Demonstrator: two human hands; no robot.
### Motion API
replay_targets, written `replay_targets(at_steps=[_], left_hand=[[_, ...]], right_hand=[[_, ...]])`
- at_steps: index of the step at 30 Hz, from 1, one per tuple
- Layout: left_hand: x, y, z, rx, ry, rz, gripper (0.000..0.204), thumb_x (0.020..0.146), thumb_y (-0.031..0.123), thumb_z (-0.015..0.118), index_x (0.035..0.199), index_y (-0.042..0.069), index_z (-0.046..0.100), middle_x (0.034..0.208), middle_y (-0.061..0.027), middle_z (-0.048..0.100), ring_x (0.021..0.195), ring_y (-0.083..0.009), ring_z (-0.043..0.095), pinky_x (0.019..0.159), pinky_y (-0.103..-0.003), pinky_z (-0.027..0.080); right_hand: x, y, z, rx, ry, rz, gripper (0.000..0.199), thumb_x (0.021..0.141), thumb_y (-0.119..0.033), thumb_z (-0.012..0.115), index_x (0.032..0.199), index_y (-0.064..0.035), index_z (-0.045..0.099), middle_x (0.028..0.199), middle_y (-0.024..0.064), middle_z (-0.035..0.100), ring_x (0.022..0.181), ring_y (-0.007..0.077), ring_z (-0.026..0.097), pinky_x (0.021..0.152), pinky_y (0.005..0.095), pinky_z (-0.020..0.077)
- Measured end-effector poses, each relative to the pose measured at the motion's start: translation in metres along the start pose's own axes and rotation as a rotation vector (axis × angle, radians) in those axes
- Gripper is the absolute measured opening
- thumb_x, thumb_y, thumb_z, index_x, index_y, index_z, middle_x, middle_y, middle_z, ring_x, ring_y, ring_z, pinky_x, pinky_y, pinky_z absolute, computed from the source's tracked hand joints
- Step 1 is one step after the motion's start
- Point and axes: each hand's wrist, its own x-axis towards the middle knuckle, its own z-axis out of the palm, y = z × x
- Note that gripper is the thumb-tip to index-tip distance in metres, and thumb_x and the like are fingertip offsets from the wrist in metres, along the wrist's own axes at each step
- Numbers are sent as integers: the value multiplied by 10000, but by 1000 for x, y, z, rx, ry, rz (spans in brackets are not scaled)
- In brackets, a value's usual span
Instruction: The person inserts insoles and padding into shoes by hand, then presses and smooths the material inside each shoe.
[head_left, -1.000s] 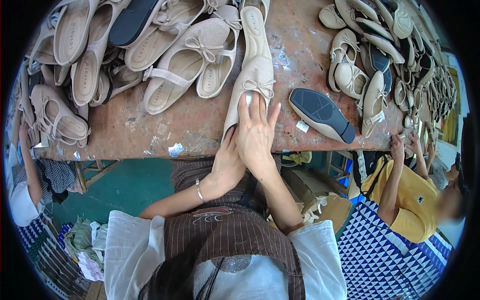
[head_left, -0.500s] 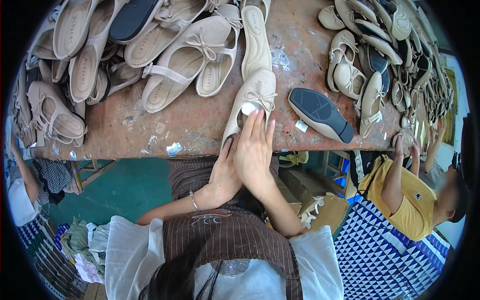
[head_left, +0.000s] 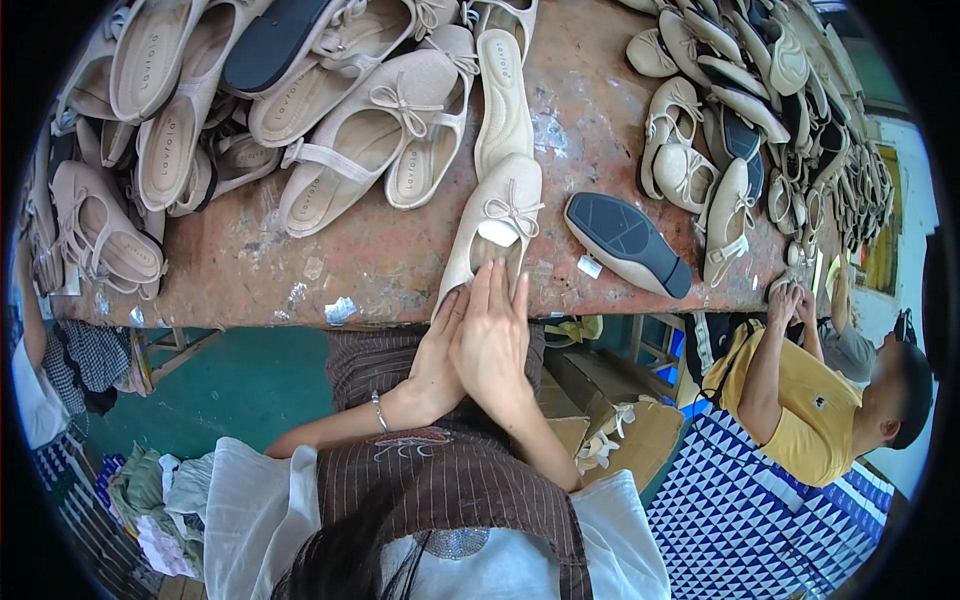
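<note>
A beige flat shoe (head_left: 510, 185) with a bow lies near the table's front edge, its toe away from me. A white piece (head_left: 498, 232), perhaps stuffing, shows inside the opening below the bow. My left hand (head_left: 435, 360) is closed round the heel end, its fingers along the shoe's left side and partly hidden by the other hand. Over the opening lies my right hand (head_left: 492, 335), fingers stretched out flat, tips just short of the white piece. A loose beige insole (head_left: 503, 100) sits beyond the toe.
Piled beige shoes (head_left: 345, 165) cover the table's left; another heap (head_left: 750, 90) fills the right. One shoe lies sole up (head_left: 625, 240) beside mine. A cardboard box (head_left: 640, 440) stands below the table edge. A person in yellow (head_left: 790, 400) works at right.
My right hand has slid back along the shoe toward me, and more of the white piece shows. My left hand keeps its place at the heel. The whole view has shifted slightly.
</note>
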Motion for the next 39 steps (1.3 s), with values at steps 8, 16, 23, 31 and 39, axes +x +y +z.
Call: replay_targets(at_steps=[8,16,23,31,39], left_hand=[[3,-1,-1,-129,143,48,468,847,144,567,1262,-60,640,1320,-228,610,1356,-401,468,1229,-521,270],[2,-3,-6,-154,22,23,462,883,141,540,1256,-119,621,1344,-279,569,1376,-405,449,1237,-514,248],[6,-4,-3,-117,14,10,436,874,132,555,1219,-117,647,1309,-266,599,1365,-399,461,1232,-523,261],[9,-1,-11,-145,15,-37,431,849,89,557,1210,-142,606,1270,-297,596,1327,-409,497,1208,-500,313],[12,-4,-12,-150,23,-15,445,848,71,546,1238,-143,576,1298,-309,577,1320,-422,512,1192,-485,343]], right_hand=[[23,11,20,-315,211,-16,496,834,-97,550,1238,187,517,1172,328,594,1200,454,562,1197,636,187],[36,19,19,-215,177,80,524,821,-93,576,1258,178,475,1201,354,583,1260,483,527,1207,610,187],[39,22,18,-294,187,48,403,887,-85,519,1230,125,553,1175,288,615,1202,407,586,1212,614,183],[60,32,27,-344,83,-11,201,887,-82,518,883,28,686,797,163,664,794,312,692,1211,680,65],[70,29,31,-335,2,-4,170,878,-81,561,892,5,706,860,150,680,868,285,712,1154,776,63]])
